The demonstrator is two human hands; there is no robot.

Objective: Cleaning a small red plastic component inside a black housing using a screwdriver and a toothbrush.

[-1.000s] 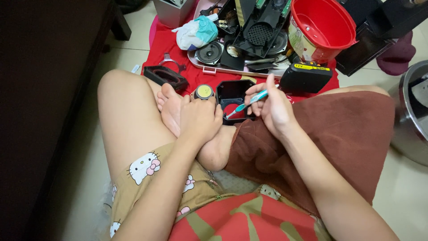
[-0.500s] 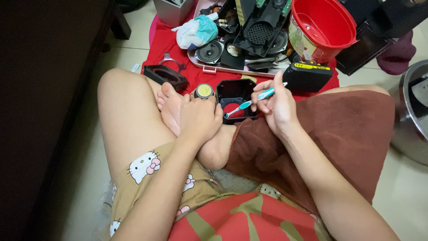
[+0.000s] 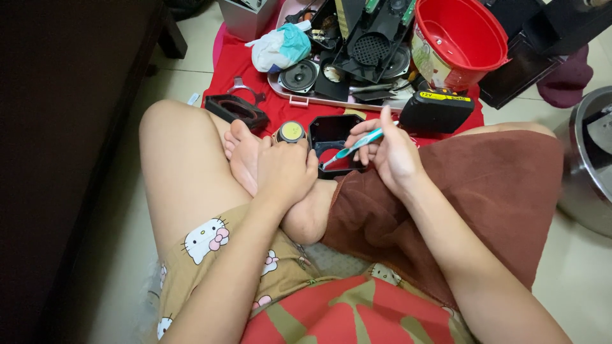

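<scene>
1. Change: the right hand (image 3: 392,156) now sits slightly lower than half a second ago, tilting the toothbrush (image 3: 350,148) flatter; brushing appears under way.
2. Toothbrush: long axis runs from 2 to 8 o'clock, head pointing to 8 o'clock into the black frame (image 3: 335,137) on the red cloth (image 3: 239,60).
3. Right grip: clenched around the handle.
4. Left hand (image 3: 287,172): rests on the foot (image 3: 245,156), fingers curled, holding nothing visible.
</scene>
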